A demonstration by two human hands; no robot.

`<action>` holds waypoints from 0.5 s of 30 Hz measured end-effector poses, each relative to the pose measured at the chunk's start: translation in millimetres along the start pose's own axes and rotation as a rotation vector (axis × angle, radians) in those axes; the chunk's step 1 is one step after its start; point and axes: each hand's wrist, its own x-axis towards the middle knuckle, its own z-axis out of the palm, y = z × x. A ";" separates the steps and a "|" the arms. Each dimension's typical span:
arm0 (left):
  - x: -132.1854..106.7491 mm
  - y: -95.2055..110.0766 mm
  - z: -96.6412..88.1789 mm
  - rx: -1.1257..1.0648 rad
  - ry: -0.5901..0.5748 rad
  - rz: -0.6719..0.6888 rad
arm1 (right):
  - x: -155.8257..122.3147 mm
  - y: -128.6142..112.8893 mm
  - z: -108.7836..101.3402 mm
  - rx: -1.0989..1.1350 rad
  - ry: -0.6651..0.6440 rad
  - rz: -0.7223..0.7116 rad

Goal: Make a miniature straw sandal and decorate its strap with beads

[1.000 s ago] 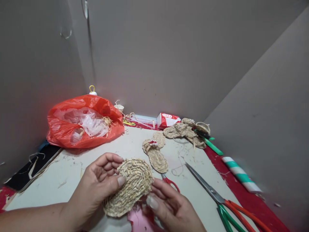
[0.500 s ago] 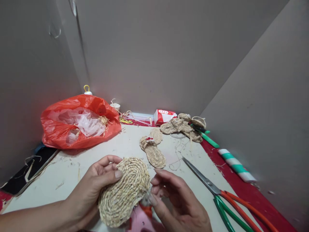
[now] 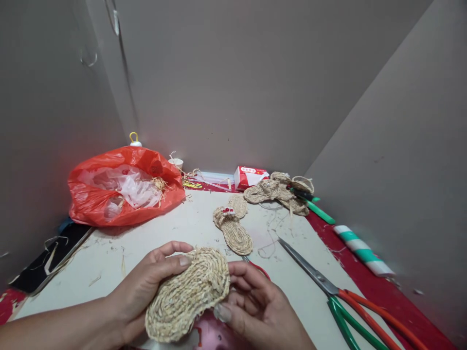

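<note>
A woven straw slipper sole (image 3: pixel 189 291), oval with coiled rope rows, is held tilted above the table edge. My left hand (image 3: pixel 151 274) is closed on its left side, thumb on the face and fingers behind. My right hand (image 3: pixel 255 301) is closed at the sole's right edge, with the index finger reaching behind it and the thumb tip at its lower rim. Whether a thread lies between those fingertips is hidden. Just beyond the right hand, a small red-handled tool (image 3: pixel 260 268) shows in part. A small finished straw slipper (image 3: pixel 235 233) with red and white beads lies ahead.
Large scissors (image 3: pixel 321 282) with green and orange handles lie at right. A red plastic bag (image 3: pixel 120 214) stands at back left beside a black flat object (image 3: pixel 47 260). More straw slippers (image 3: pixel 270 189), a red-white box (image 3: pixel 250 177) and a green-white striped roll (image 3: pixel 363 250) line the far and right edges.
My right hand has closed in from beside the sole onto its right edge. The sole sits slightly lower in view. The small red-handled tool now shows behind my right hand.
</note>
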 end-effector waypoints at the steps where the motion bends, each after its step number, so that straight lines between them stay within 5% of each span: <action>1: 0.9 -0.6 -0.7 0.022 -0.008 0.001 | 0.4 -0.2 -0.1 0.024 -0.023 0.001; 8: 5.5 6.4 -5.5 0.087 -0.152 0.016 | 4.3 -6.9 -7.6 0.129 -0.051 -0.067; 15: 2.1 12.0 -11.2 0.269 -0.137 0.150 | 8.5 -8.9 -20.3 0.154 0.051 -0.113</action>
